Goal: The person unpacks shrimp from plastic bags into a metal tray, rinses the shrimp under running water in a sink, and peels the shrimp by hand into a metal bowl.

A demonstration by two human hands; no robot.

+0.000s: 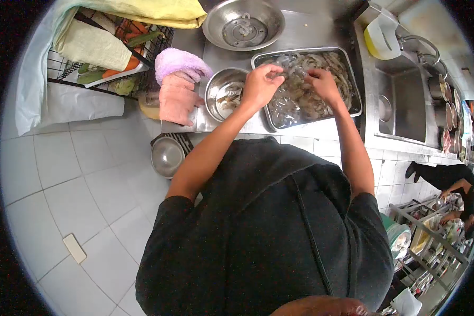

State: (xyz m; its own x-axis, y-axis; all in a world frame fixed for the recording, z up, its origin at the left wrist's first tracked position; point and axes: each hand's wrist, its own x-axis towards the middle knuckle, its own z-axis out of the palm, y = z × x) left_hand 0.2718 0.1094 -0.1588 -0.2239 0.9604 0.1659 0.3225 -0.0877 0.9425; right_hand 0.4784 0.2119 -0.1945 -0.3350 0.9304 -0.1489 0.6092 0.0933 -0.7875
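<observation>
A rectangular metal tray (273, 122) on the steel counter holds many raw grey shrimp (329, 60), with clear plastic (284, 105) or ice-like glossy pieces along its left part. My left hand (262, 86) is over the tray's left edge, fingers curled toward the thumb. Facing it, my right hand (324, 86) is above the shrimp with bent fingers pinched together. Whatever lies between the fingertips of either hand is too small to make out. Close by my left forearm, a small steel bowl (211, 100) contains a few shrimp pieces or shells.
A larger steel bowl (213, 26) with some peeled shrimp stands behind. Pink and purple towels (179, 97) lie left, beside a wire basket of vegetables (134, 58). A sink (403, 100) is at right. Another bowl (167, 157) sits lower left. Another person (453, 181) bends at far right.
</observation>
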